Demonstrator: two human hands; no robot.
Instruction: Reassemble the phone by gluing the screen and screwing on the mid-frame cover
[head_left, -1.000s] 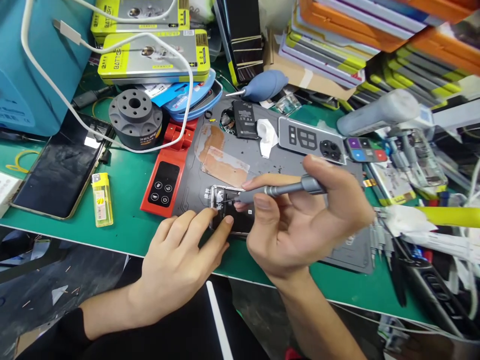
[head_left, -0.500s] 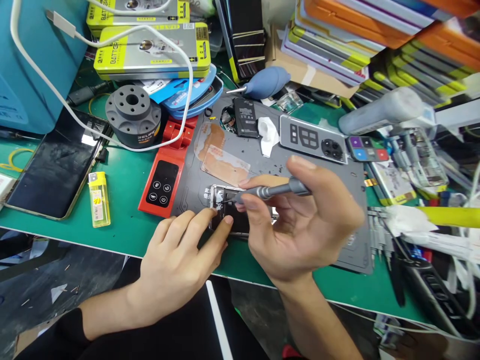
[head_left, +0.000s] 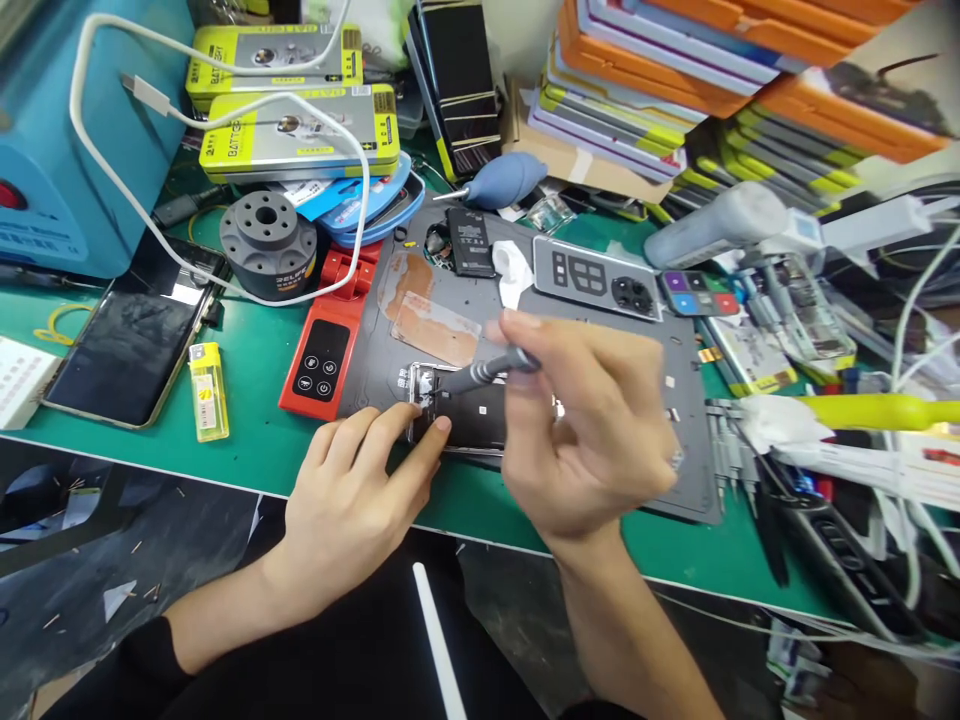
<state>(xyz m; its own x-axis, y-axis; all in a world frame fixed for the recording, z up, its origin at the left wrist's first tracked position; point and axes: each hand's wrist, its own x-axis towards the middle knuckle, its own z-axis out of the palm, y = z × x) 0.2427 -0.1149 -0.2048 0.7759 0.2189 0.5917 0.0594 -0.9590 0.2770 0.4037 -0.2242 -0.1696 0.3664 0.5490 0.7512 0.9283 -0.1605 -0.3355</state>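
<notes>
An opened phone [head_left: 480, 425] lies on the dark grey mat [head_left: 360, 375]. My right hand [head_left: 581, 420] is closed around a grey screwdriver [head_left: 480, 374], whose tip points down at the phone's left end. The tip's exact contact is too small to make out. My left hand [head_left: 367, 490] rests at the phone's near left corner, its index finger and thumb apart and touching the phone's edge and surface. A clear film with orange-brown residue [head_left: 436, 328] lies just behind the phone.
A red device [head_left: 319, 360], a lighter [head_left: 208, 392] and a dark phone [head_left: 135, 335] are on the left. Behind are a round holder [head_left: 268, 245], a blue blower [head_left: 506, 181] and a phone back [head_left: 596, 277]. Tools and syringes crowd the right.
The camera view has shifted. My right hand has turned, with its fingers curled further over the screwdriver's handle, and more of the phone shows. My left hand stays at the phone's corner.
</notes>
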